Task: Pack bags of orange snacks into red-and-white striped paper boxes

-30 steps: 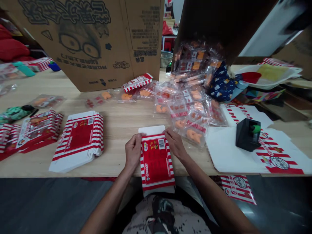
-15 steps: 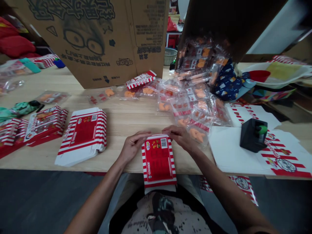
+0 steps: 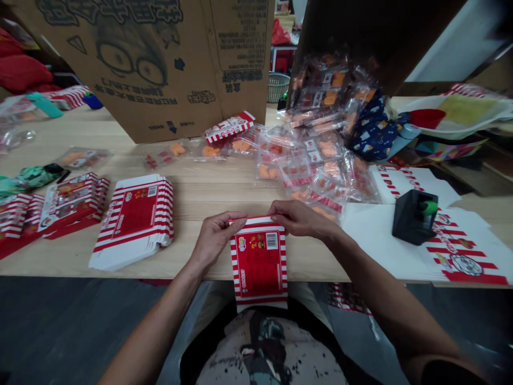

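A red-and-white striped carton point(image 3: 259, 262) with a barcode lies over the table's front edge, its near end against my shirt. My left hand point(image 3: 216, 235) pinches its far left corner between thumb and fingers. At the far right corner, my right hand point(image 3: 294, 218) grips the same edge, thumb and fingertips on the card. A stack of flat striped cartons point(image 3: 138, 214) lies to the left of my left hand. Clear packets of orange pieces point(image 3: 320, 171) are heaped beyond my right hand.
A black tape dispenser point(image 3: 414, 216) stands on white printed sheets point(image 3: 368, 240) at right. Finished-looking window boxes point(image 3: 72, 206) sit far left. A large cardboard box point(image 3: 160, 80) rises at the back, with a blue patterned cloth point(image 3: 371, 128) beside the packets.
Both hands have closed onto the carton's far edge, the thumbs now on its corners. The carton's far end shows a folded strip. The whole view has shifted slightly.
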Demonstrator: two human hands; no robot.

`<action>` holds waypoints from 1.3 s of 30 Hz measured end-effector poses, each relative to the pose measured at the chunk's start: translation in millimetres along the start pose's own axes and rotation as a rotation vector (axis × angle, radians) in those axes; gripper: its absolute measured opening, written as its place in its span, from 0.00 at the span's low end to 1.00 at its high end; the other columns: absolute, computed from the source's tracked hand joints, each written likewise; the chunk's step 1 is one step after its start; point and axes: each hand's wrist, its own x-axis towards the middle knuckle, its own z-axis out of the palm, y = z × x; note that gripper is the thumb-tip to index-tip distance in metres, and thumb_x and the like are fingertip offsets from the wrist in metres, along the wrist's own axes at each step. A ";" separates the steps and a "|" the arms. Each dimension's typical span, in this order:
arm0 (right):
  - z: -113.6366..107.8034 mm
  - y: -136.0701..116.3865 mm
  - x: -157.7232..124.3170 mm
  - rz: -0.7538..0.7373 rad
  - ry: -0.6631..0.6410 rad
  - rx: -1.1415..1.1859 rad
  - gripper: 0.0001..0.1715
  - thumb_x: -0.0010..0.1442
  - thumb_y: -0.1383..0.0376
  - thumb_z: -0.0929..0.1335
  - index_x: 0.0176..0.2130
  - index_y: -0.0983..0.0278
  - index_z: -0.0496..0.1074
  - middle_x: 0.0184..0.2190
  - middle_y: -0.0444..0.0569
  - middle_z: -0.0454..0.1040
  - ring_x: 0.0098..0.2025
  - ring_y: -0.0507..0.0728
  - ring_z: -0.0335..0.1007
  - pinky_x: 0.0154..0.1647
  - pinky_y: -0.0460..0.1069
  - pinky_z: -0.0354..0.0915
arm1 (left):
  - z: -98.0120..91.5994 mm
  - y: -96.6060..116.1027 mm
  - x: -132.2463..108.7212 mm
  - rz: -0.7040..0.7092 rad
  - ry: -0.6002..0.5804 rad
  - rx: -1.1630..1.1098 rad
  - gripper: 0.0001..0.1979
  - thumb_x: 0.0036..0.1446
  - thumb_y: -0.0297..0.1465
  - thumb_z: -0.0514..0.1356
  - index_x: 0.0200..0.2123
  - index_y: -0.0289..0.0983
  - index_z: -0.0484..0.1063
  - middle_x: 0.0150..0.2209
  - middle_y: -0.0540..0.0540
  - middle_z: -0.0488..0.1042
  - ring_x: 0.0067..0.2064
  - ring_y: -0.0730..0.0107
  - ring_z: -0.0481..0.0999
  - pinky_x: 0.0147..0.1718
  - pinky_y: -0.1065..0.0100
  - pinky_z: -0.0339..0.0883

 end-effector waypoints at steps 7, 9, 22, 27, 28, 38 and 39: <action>11.8 -5.8 -13.3 -0.023 0.008 -0.100 0.11 0.58 0.72 0.64 0.30 0.61 0.74 0.23 0.42 0.73 0.25 0.51 0.65 0.28 0.47 0.56 | -10.3 -14.1 -7.3 0.067 -0.095 0.141 0.16 0.54 0.40 0.69 0.42 0.37 0.84 0.37 0.44 0.84 0.36 0.65 0.80 0.38 0.67 0.73; 13.4 -5.4 -22.8 -0.035 -0.020 -0.160 0.13 0.62 0.72 0.63 0.36 0.61 0.77 0.27 0.44 0.77 0.28 0.53 0.68 0.30 0.48 0.59 | -16.0 -17.8 -10.2 0.150 -0.131 0.234 0.15 0.58 0.41 0.66 0.43 0.38 0.83 0.40 0.43 0.84 0.40 0.63 0.81 0.41 0.66 0.73; 28.9 -27.6 -45.4 -0.241 0.185 -0.135 0.11 0.62 0.75 0.64 0.40 0.62 0.70 0.36 0.49 0.75 0.35 0.55 0.70 0.35 0.49 0.64 | -7.6 23.7 -26.7 0.388 -0.318 0.580 0.14 0.56 0.37 0.70 0.44 0.38 0.79 0.39 0.47 0.82 0.39 0.68 0.80 0.39 0.71 0.72; 17.1 -62.2 -56.5 -0.443 0.314 -0.138 0.10 0.63 0.75 0.66 0.43 0.62 0.68 0.42 0.50 0.75 0.40 0.55 0.73 0.38 0.49 0.67 | -0.1 76.0 -54.5 0.740 -0.267 0.711 0.09 0.60 0.30 0.67 0.45 0.41 0.79 0.36 0.50 0.83 0.33 0.73 0.80 0.32 0.73 0.72; 13.6 -67.1 -55.8 -0.452 0.309 -0.132 0.11 0.63 0.75 0.66 0.43 0.62 0.68 0.42 0.50 0.75 0.40 0.54 0.73 0.38 0.48 0.67 | 0.7 83.9 -58.8 0.782 -0.255 0.751 0.10 0.60 0.30 0.67 0.45 0.41 0.78 0.37 0.49 0.83 0.35 0.72 0.81 0.33 0.72 0.73; 9.9 -45.3 -4.1 -0.222 0.375 0.021 0.21 0.63 0.74 0.63 0.55 0.62 0.69 0.42 0.49 0.76 0.34 0.51 0.71 0.34 0.47 0.66 | -10.6 85.6 -8.1 0.451 -0.068 0.605 0.11 0.57 0.40 0.68 0.37 0.37 0.79 0.31 0.48 0.82 0.30 0.70 0.78 0.27 0.72 0.72; 12.4 -35.9 -5.9 -0.167 0.393 -0.025 0.24 0.62 0.74 0.63 0.56 0.62 0.69 0.43 0.50 0.76 0.34 0.51 0.70 0.34 0.47 0.66 | -16.3 80.0 0.0 0.390 0.009 0.529 0.13 0.55 0.41 0.69 0.36 0.37 0.78 0.31 0.48 0.82 0.29 0.69 0.79 0.26 0.71 0.73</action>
